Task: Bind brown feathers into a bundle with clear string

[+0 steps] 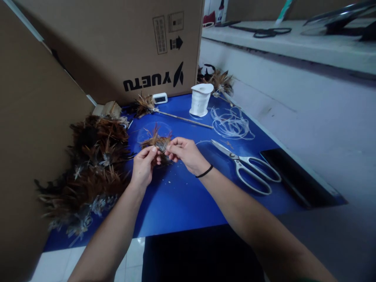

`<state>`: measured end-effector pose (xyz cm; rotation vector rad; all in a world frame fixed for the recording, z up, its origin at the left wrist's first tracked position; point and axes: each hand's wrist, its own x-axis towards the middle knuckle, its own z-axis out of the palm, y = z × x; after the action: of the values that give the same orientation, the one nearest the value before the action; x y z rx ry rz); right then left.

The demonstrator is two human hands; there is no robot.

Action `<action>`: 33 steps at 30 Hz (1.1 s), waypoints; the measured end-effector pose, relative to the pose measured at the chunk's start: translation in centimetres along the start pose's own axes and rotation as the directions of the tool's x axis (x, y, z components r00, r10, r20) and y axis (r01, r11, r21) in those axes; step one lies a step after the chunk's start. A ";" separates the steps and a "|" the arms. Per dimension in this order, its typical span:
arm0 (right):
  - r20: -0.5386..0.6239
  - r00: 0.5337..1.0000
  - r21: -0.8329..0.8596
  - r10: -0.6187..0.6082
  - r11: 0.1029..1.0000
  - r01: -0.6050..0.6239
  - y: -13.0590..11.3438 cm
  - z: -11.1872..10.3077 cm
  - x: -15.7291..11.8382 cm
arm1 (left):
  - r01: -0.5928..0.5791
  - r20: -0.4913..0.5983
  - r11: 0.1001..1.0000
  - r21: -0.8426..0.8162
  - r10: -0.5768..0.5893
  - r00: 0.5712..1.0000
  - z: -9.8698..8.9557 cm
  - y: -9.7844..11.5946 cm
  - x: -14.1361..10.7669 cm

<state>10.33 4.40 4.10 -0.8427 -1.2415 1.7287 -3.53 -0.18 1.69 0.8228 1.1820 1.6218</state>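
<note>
A small bunch of brown feathers (155, 140) is between my two hands over the blue table (182, 207). My left hand (143, 164) pinches its lower left side. With thumb and fingers closed, my right hand (183, 152) grips the pale quill end on the right. Whatever lies right under the fingertips is too small to make out. Just right of my right hand rest metal scissors (246, 166), their blades slightly apart. A loose tangle of clear ribbon (233, 124) sits behind them, and a white spool (201, 101) stands upright further back.
A large pile of brown feather bunches (96, 156) lies to the left. Behind my hands is a stick with feathers at one end (185, 119), near a small white device (160, 98). Cardboard (102, 47) walls the back and left. A dark flat panel (293, 176) lies right.
</note>
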 end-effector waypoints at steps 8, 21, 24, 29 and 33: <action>-0.039 0.999 0.099 -0.001 0.995 0.005 0.2 0.4 -0.2 | -0.160 -0.012 0.976 0.146 0.164 0.986 0.3 -0.5 -0.3; -0.032 0.999 0.198 0.022 0.980 -0.015 0.6 0.6 -0.2 | -0.319 0.010 0.870 0.376 0.340 0.940 0.4 -0.6 -0.7; -0.019 0.999 0.237 0.042 0.971 -0.036 0.6 0.7 -0.2 | -0.358 0.031 0.820 0.448 0.386 0.922 0.4 -0.4 -0.7; 0.019 0.998 0.282 0.055 0.958 -0.058 0.5 0.8 -0.4 | -0.411 0.066 0.748 0.521 0.444 0.893 0.3 -0.1 -0.8; 0.045 0.998 0.233 0.039 0.971 -0.048 0.4 0.6 -0.4 | -0.380 0.051 0.783 0.492 0.410 0.911 0.3 -0.2 -0.7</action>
<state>9.85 3.75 3.94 -0.7033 -1.0251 1.8918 -3.01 -0.77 1.63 1.4416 1.5799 1.6998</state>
